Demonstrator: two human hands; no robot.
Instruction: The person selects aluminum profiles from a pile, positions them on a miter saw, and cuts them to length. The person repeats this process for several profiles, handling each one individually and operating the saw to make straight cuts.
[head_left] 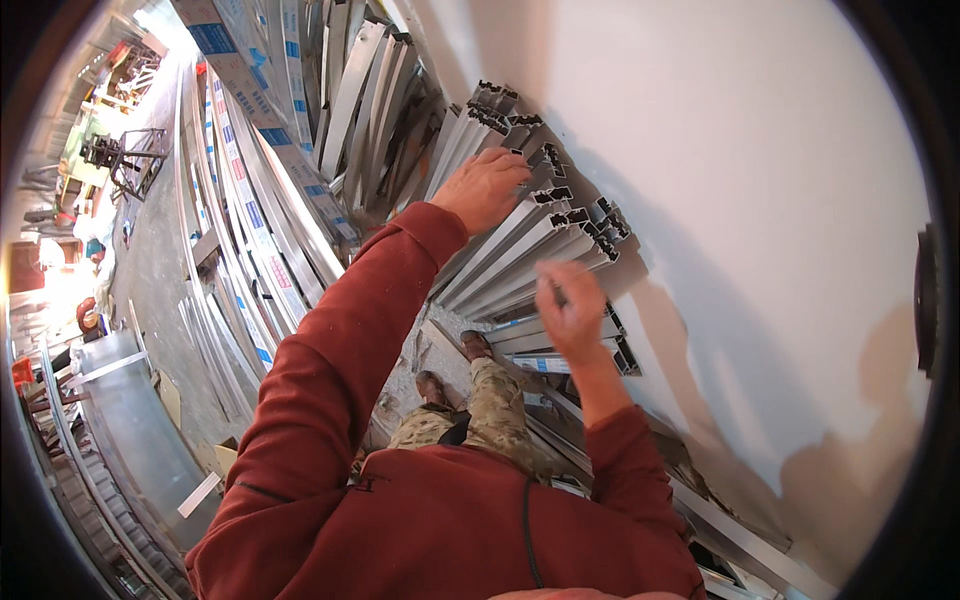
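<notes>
A bundle of upright silver aluminium profiles (pixel 510 255) leans by the white wall, with its dark, hollow cut ends toward me. My left hand (pixel 487 188) reaches in at the upper part of the bundle, its fingers bent over the end of one profile; the palm side is hidden. Nearer to me, my right hand (pixel 573 312) hovers in front of the lower profiles, slightly blurred by motion. Its fingers are curled in, and a small dark spot shows between them; what it is I cannot make out.
The white wall (pixel 740 160) rises on the right. More metal strips (pixel 370 100) stand beyond my left hand. Long profiles in printed film (pixel 240 180) lean on the left. A grey sheet (pixel 135 400) and a dark metal stand (pixel 135 160) are farther left. Offcuts lie near my shoes (pixel 477 345).
</notes>
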